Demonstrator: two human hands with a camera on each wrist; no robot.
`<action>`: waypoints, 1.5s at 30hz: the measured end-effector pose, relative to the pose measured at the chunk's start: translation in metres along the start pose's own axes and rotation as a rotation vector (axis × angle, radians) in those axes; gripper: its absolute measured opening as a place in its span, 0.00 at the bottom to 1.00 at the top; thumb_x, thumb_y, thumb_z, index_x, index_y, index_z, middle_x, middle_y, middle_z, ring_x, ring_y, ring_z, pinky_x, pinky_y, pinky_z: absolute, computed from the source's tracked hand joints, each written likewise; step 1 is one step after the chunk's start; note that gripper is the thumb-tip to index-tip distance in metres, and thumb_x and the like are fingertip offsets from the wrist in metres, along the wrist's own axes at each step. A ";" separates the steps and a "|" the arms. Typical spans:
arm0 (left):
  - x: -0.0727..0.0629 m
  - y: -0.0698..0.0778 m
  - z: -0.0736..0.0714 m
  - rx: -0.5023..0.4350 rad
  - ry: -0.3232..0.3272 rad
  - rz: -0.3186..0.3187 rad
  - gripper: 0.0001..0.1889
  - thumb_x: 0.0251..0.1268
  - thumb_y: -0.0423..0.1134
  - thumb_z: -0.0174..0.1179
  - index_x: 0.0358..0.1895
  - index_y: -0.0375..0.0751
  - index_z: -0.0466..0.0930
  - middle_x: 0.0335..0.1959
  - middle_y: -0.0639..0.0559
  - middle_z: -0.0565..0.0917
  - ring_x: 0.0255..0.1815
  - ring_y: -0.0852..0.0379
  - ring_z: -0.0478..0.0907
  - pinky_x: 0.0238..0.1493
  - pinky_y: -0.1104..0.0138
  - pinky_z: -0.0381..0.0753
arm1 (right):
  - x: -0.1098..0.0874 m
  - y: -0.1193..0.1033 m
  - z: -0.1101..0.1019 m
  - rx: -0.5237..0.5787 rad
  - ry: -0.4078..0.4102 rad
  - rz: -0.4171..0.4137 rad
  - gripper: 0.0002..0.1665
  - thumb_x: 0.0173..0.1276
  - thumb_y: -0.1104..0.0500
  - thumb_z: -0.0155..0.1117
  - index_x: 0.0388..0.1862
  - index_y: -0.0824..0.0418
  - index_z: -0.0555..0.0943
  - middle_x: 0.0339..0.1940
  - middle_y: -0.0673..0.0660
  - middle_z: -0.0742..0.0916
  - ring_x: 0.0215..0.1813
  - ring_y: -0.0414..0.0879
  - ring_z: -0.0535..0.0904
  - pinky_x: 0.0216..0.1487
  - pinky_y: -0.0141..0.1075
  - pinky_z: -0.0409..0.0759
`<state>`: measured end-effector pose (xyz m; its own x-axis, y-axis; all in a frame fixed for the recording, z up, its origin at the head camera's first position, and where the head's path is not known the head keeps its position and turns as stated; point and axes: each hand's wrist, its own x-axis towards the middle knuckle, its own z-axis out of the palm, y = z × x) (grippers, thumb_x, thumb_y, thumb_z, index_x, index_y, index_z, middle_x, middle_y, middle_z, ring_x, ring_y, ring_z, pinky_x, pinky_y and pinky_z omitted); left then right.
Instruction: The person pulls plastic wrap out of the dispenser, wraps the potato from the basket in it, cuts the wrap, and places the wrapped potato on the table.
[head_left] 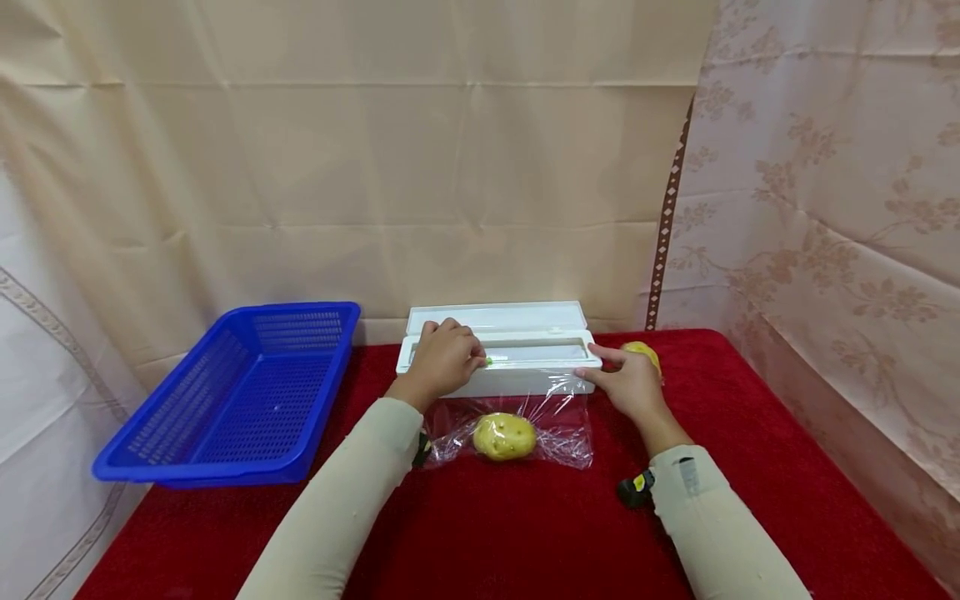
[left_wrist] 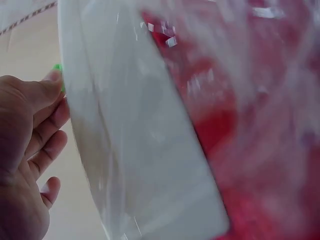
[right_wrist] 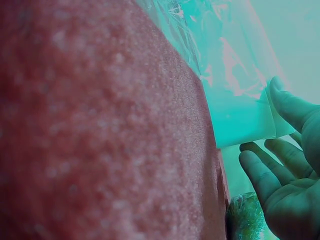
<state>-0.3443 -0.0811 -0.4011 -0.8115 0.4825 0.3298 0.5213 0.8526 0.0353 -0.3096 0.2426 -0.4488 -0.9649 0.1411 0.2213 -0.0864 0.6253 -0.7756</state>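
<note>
A white cling film dispenser box (head_left: 517, 383) lies across the table with its lid (head_left: 498, 317) raised at the back. My left hand (head_left: 448, 354) pinches a small green slide cutter (head_left: 488, 362) on the box's front top edge, left of the middle. At the right end, my right hand (head_left: 633, 385) holds the box's corner between thumb and fingers. Clear cling film (head_left: 566, 437) runs from the box down its front onto the table. On that film, just in front of the box, sits a yellow potato (head_left: 504, 437) with dark spots.
A second yellow potato (head_left: 645, 352), partly hidden behind my right hand, shows shiny film around it in the right wrist view. To the left stands a blue plastic basket (head_left: 300, 450). Red cloth (head_left: 540, 533) covers the table, and beige curtains (head_left: 465, 167) hang behind.
</note>
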 end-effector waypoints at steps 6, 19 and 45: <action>-0.011 -0.016 -0.002 -0.017 0.015 -0.013 0.06 0.70 0.51 0.67 0.39 0.58 0.91 0.44 0.61 0.88 0.58 0.54 0.75 0.59 0.52 0.66 | 0.000 0.002 -0.005 -0.006 0.007 0.016 0.39 0.58 0.40 0.81 0.67 0.52 0.82 0.64 0.65 0.84 0.61 0.57 0.76 0.54 0.42 0.71; -0.033 -0.039 -0.005 -0.126 -0.005 -0.111 0.07 0.71 0.47 0.67 0.40 0.50 0.89 0.47 0.54 0.86 0.59 0.49 0.76 0.58 0.49 0.74 | 0.000 0.005 -0.005 -0.018 -0.023 0.042 0.42 0.58 0.36 0.79 0.69 0.51 0.81 0.69 0.65 0.81 0.67 0.60 0.74 0.62 0.50 0.72; -0.073 -0.068 -0.008 -0.286 0.173 -0.186 0.05 0.73 0.37 0.64 0.41 0.39 0.84 0.52 0.41 0.79 0.51 0.44 0.81 0.56 0.51 0.80 | 0.000 0.000 -0.002 0.009 -0.028 0.025 0.40 0.60 0.39 0.79 0.69 0.52 0.81 0.66 0.64 0.83 0.64 0.57 0.75 0.61 0.45 0.72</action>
<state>-0.3187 -0.1752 -0.4203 -0.8554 0.2625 0.4466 0.4415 0.8203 0.3636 -0.3094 0.2440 -0.4475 -0.9733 0.1354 0.1855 -0.0643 0.6148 -0.7860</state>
